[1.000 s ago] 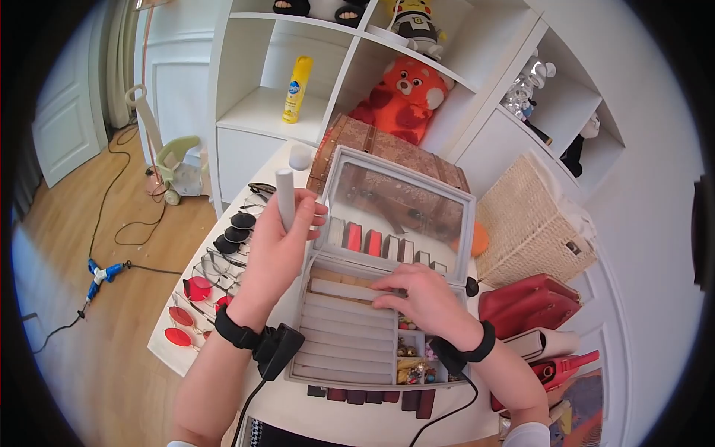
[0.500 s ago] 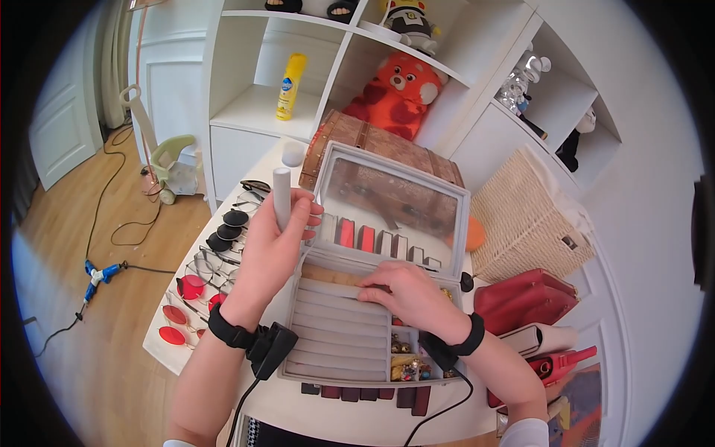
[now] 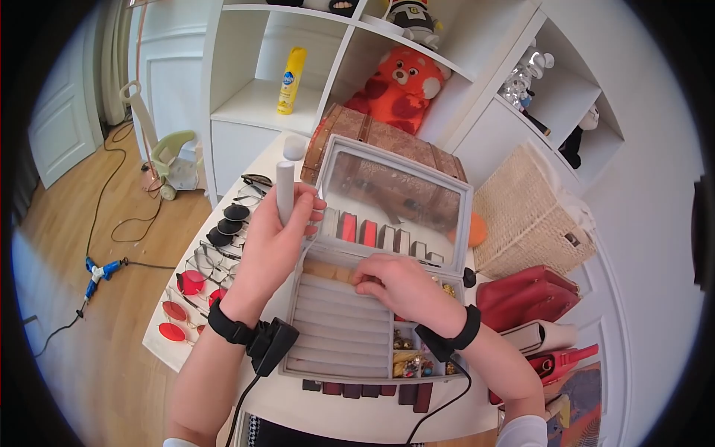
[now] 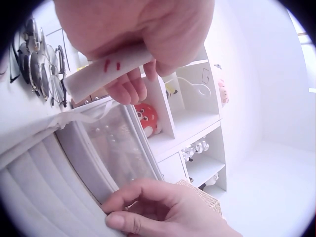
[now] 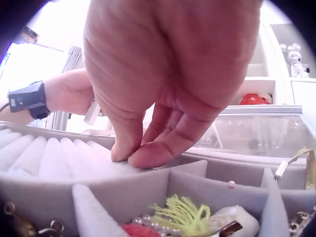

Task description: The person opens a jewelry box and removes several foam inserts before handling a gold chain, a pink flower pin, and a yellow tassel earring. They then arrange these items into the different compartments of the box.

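Note:
My left hand (image 3: 272,249) grips an upright white roll (image 3: 284,195) beside the raised clear lid (image 3: 395,205) of a grey jewellery box (image 3: 339,375). Two short red marks show on that roll (image 4: 89,81) in the left wrist view. Inside the box, padded rolls (image 3: 339,328) lie in parallel rows, with a bare beige strip behind them. My right hand (image 3: 410,287) has its thumb and fingertips at the rearmost roll's right end, pinching it. In the right wrist view, the fingertips of this hand (image 5: 173,74) nearly meet over the pale rolls (image 5: 54,158).
Trinkets (image 3: 408,365) fill small compartments at the box's right. Glasses (image 3: 191,281) line the table's left side. Behind stands a patterned trunk (image 3: 372,134); a woven basket (image 3: 525,212) and red bags (image 3: 525,302) are at the right. Dark blocks (image 3: 369,390) sit in front.
My right hand has shifted slightly left along the rearmost roll. That roll has moved toward the others, closing the gap seen earlier. My left hand still holds its roll in nearly the same place.

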Available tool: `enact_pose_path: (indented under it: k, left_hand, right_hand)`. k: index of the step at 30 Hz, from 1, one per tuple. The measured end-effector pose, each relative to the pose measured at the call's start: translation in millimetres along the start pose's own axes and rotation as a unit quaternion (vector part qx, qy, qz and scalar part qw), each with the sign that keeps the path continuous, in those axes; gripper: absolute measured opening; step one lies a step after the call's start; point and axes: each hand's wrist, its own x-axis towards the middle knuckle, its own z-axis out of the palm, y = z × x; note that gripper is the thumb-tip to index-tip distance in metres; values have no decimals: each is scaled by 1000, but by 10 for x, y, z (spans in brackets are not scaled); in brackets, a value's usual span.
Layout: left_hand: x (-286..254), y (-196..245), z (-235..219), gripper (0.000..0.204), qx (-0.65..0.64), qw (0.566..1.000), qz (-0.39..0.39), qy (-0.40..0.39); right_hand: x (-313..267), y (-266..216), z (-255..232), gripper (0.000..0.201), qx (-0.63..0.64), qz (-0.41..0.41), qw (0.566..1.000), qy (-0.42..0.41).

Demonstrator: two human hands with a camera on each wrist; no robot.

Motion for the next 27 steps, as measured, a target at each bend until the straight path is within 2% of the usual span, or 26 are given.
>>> enact_pose_path:
  k: [2,7,9,10,11,12,14,18,19,20,21,22,23,24,26,27]
  left_hand:
    - [-8,7,4,26,2,1000,-7,1]
    - [-12,65,2,29,-28,999,-20,-13]
    - [-22,88,-18,36,-110,992,-41,-48]
    - [-36,104,-18,36,-111,992,-40,-45]
    - [-53,127,-4,38,-162,983,-47,-71]
    - [-65,137,9,41,-213,971,-55,-98]
    - [-70,111,33,44,-211,968,-56,-125]
    - [-118,93,113,52,-200,958,-70,-192]
    - [-121,69,112,52,-197,957,-67,-201]
    - [-124,60,104,52,-196,958,-66,-197]
    - [-124,55,98,51,-143,971,-43,-186]
    - [-120,43,101,50,-89,980,-20,-175]
    - [-107,-11,131,43,-68,991,7,-114]
    - [-99,-7,110,43,-69,991,5,-114]
    - [-57,16,46,45,100,993,38,-41]
    - [-40,22,26,39,81,995,42,-32]
  right_hand:
    - [-10,-13,29,13,-6,-1,1000,13]
    - [-42,-84,-52,17,-6,7,1000,7]
    - [-45,-228,-143,20,-14,8,1000,-3]
    - [-52,-381,-220,25,59,59,996,17]
    - [-49,-469,-258,30,132,110,985,36]
    - [-42,-497,-237,30,131,109,985,35]
    - [-44,-551,-152,37,249,26,967,54]
    - [19,-501,-16,38,334,53,941,-1]
    - [44,-458,24,36,390,56,919,-6]
    - [65,-439,43,35,445,59,894,-12]
    - [64,-438,19,35,444,58,894,-14]
    - [45,-427,-33,34,388,89,917,9]
    - [27,-408,-77,34,330,120,936,32]
    - [15,-380,-105,34,330,121,936,30]
    - [-1,-314,-120,35,193,138,965,108]
    - [5,-287,-94,33,217,115,959,143]
